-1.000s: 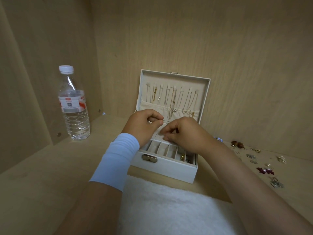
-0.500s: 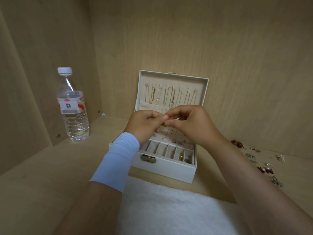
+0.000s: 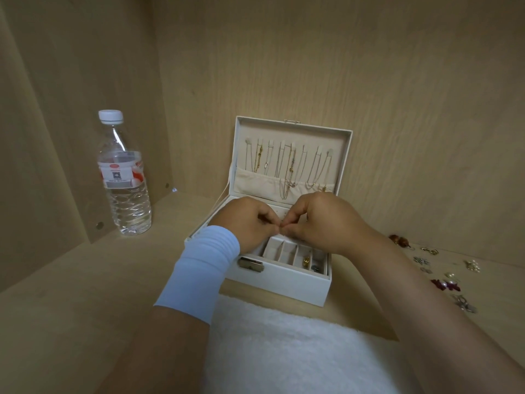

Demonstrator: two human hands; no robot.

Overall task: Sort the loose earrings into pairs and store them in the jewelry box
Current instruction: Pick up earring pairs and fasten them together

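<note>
Jewelry box (image 3: 284, 282), white, sits open on the pale wooden bench (image 3: 71, 308) straight ahead of me at 12 o'clock. Its lid (image 3: 298, 133) stands upright at the back. Thin necklaces (image 3: 287, 166) hang in a row inside it, their lower ends tucked into a cloth pocket.

My left hand (image 3: 247, 223) and right hand (image 3: 321, 220) hover side by side over the tray of the box, knuckles up. The fingers of both are curled, and the pinched tips of the two hands meet over the middle of the tray. Whatever lies between them is too small to see, so I cannot tell whether I am grasping an earring. A white cuff (image 3: 201, 268) wraps my left wrist.

In the front row of narrow slots, toward the box's 4 o'clock corner, lies a small gold piece (image 3: 306, 261).

The loose earrings (image 3: 443, 284) are scattered on the bench at 3 o'clock from the box, well apart from it. A brown pair lies farthest back, dark red ones nearer, and silver ones among them.

A clear water bottle (image 3: 123, 177) with a white cap stands upright at 10 o'clock, near the side wall. A fluffy white mat (image 3: 284, 351) lies at 6 o'clock, just in front of the box.
</note>
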